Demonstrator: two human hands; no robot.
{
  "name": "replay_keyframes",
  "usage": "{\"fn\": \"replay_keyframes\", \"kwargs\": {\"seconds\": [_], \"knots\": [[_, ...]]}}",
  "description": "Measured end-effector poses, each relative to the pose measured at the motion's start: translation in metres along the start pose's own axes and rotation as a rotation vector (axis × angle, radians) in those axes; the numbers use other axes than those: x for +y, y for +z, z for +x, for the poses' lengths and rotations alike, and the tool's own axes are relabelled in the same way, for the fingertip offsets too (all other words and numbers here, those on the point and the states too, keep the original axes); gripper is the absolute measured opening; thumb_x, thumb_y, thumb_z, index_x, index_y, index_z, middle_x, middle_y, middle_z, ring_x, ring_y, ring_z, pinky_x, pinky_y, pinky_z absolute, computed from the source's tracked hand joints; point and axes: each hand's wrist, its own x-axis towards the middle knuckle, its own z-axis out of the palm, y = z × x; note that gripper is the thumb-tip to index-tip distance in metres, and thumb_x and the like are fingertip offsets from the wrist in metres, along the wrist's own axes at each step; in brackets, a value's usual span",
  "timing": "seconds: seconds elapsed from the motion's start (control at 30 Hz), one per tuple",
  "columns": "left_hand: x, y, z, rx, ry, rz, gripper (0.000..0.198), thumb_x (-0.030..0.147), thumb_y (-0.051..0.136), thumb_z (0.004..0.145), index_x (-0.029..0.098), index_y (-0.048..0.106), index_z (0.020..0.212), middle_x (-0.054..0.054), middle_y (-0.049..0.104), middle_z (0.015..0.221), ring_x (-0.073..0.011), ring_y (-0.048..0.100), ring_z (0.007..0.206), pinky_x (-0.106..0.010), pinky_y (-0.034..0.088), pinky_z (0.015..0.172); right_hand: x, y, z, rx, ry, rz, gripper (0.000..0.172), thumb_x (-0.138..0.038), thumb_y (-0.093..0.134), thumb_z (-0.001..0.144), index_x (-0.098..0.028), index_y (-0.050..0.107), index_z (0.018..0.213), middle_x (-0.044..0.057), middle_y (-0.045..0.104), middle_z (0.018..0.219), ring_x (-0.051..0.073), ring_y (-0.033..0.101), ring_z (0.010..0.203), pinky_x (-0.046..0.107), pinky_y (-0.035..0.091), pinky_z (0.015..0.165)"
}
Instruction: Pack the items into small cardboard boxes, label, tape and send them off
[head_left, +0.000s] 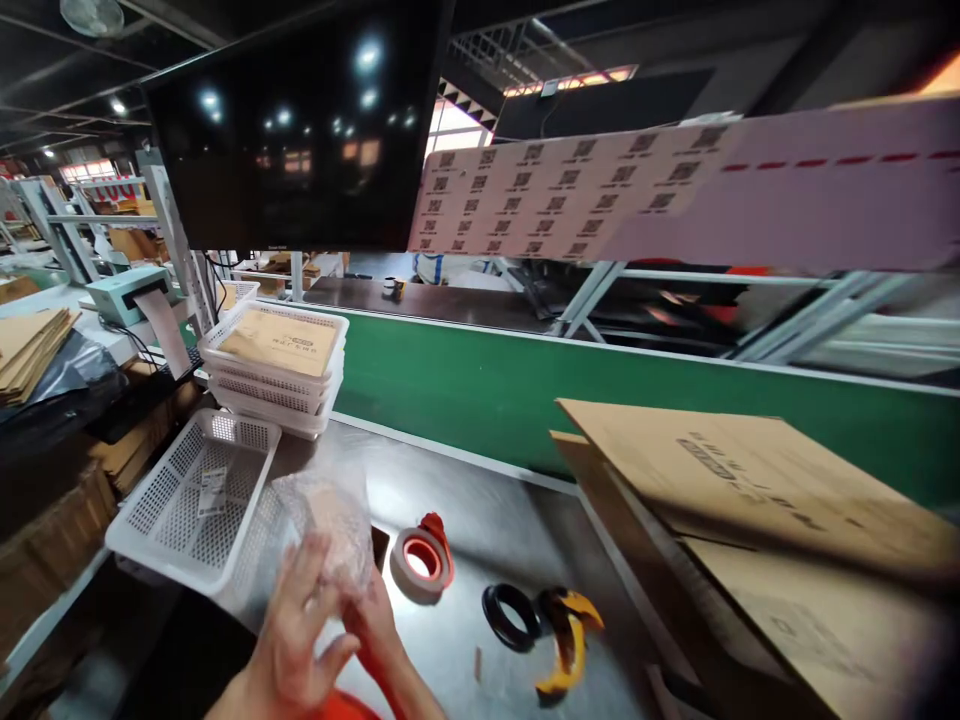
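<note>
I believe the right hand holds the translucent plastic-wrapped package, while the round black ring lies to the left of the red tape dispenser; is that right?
Not quite: the head view shows the round black ring lying to the right of the red tape dispenser. The right hand does hold the translucent plastic-wrapped package.

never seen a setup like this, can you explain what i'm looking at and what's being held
There's no machine here, just a person's two bare hands. The single picture comes from a camera worn on the head, looking forward and down over a metal tabletop.

The right hand holds a clear plastic-wrapped bundle; the left hand is open against it, fingers extended.

On the tabletop are a red tape dispenser with a roll, a black ring and a yellow-and-black tape dispenser. White plastic baskets stand left, printed cardboard right.
</note>
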Motion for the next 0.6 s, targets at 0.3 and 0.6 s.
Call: {"fn": "replay_keyframes", "kwargs": {"seconds": [0.3,0.6], "knots": [[-0.012,-0.017,0.048,0.518,-1.122,-1.264,0.081,0.044,0.105,0.052,0.014,0.074,0.121,-0.011,0.082,0.096,-0.0339,0.079,0.102,-0.041,0.065,0.089,-0.02,0.033,-0.019,-0.092,0.014,-0.153,0.06,-0.038,0.096,0.056,-0.026,0.073,0.11,0.005,0.079,0.102,0.029,0.073,0.092,0.042,0.061,0.089],[-0.019,-0.013,0.026,0.604,-1.302,-1.461,0.067,0.055,0.103,0.051,0.014,0.075,0.096,-0.01,0.08,0.086,-0.0321,0.079,0.09,-0.039,0.065,0.077,-0.038,0.038,-0.016,-0.255,0.008,-0.251,0.056,-0.043,0.088,0.073,-0.025,0.067,0.122,0.006,0.074,0.113,0.026,0.07,0.1,0.035,0.059,0.085]]}}
